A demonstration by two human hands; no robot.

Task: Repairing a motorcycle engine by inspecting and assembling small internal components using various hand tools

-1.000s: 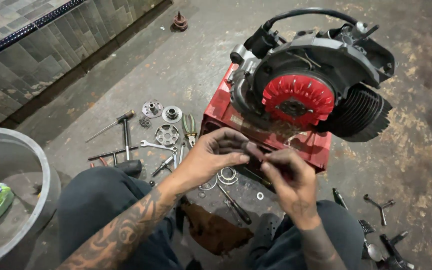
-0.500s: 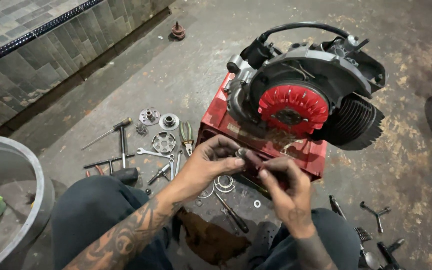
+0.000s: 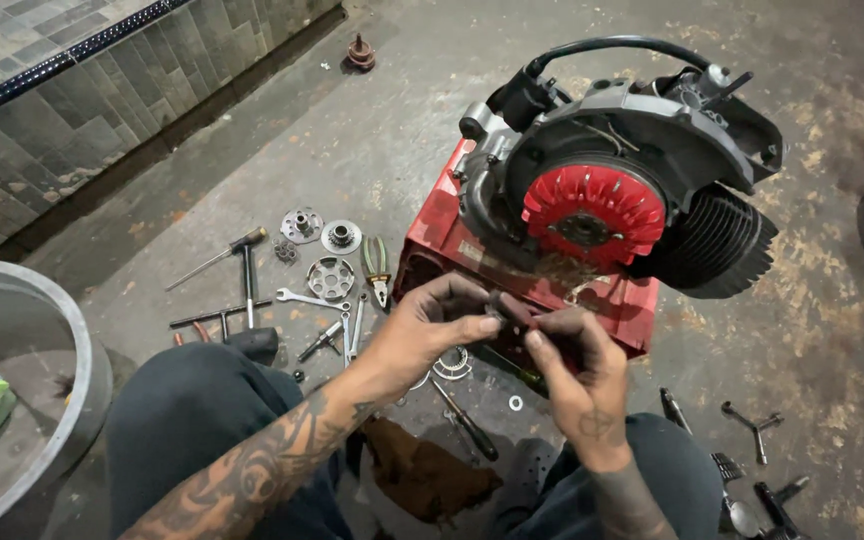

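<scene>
Metal small part pinched btwn left hand & right hand fingertips, just before red-fan engine

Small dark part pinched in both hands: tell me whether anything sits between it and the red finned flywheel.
Nothing visible does. The left hand and right hand pinch the small dark part just below the red finned flywheel, open space between.

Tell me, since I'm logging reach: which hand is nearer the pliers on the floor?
Left. The left hand is just right of the pliers; the right hand sits farther right, beyond it.
</scene>
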